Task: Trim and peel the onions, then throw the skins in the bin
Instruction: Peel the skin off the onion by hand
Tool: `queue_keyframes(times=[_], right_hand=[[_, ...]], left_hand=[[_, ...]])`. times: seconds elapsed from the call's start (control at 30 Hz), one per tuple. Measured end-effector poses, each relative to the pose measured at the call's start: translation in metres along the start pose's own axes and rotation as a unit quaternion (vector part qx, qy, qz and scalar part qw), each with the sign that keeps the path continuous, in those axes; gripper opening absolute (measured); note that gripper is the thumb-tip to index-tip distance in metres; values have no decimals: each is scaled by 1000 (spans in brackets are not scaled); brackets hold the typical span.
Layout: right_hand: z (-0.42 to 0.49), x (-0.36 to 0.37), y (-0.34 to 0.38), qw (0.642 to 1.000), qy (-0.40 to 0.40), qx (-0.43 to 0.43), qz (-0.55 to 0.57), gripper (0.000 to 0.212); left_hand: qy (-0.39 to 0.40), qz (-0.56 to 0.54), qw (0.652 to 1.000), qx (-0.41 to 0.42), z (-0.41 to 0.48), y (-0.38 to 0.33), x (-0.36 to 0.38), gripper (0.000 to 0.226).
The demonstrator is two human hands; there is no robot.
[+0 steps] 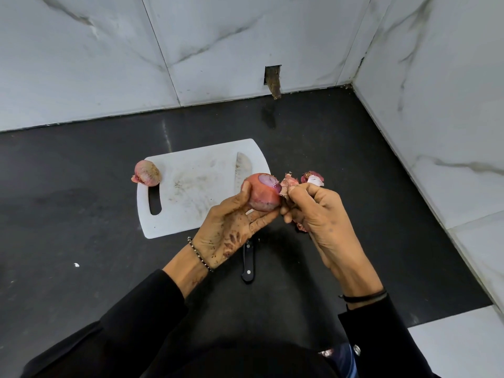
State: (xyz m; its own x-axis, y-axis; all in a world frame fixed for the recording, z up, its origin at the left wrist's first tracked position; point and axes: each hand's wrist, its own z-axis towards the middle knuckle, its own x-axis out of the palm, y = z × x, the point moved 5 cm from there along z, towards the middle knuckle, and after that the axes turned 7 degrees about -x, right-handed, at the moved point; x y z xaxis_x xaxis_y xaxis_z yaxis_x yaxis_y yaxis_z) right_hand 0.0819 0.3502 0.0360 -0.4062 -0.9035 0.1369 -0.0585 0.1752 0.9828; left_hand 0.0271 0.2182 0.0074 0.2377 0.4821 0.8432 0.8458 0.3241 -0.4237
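My left hand (231, 227) grips a red onion (263, 196) with a trimmed top, held above the right edge of the white cutting board (188, 192). My right hand (319, 214) pinches a strip of papery skin (289, 184) still joined to that onion. A second, unpeeled onion (146, 172) sits at the board's upper left corner. A knife lies under my hands, its blade (242, 166) on the board and its black handle (248, 264) on the counter. Loose skins and a cut end (313, 178) lie on the counter just right of the board.
The black countertop (81, 214) ends at marble walls behind and on the right. A hole with a brown stub (273, 81) is in the back wall. A small white speck (76, 265) lies on the counter at left. No bin is in view.
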Motion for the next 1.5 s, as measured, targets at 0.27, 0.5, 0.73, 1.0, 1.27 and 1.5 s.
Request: queue_keyframes(times=[0.27, 0.5, 0.73, 1.0, 1.27, 1.5], right_hand=[[-5, -8, 7, 999, 23, -20, -33, 26], [-3, -3, 13, 998, 21, -9, -51, 35], [-1, -4, 5, 999, 31, 2, -28, 16], [-4, 6, -1, 998, 31, 30, 48, 26], [-7, 11, -5, 995, 46, 66, 53, 20], [-8, 13, -1, 986, 33, 98, 128, 22]], left_hand=[[17, -19, 1000, -1, 0, -10, -3, 68], [-20, 76, 997, 28, 1, -12, -3, 76], [-17, 101, 994, 26, -1, -12, 0, 59], [-33, 11, 999, -4, 6, -6, -13, 88], [-111, 139, 983, -38, 12, -14, -14, 70], [-73, 288, 955, 16, 7, -19, -11, 81]])
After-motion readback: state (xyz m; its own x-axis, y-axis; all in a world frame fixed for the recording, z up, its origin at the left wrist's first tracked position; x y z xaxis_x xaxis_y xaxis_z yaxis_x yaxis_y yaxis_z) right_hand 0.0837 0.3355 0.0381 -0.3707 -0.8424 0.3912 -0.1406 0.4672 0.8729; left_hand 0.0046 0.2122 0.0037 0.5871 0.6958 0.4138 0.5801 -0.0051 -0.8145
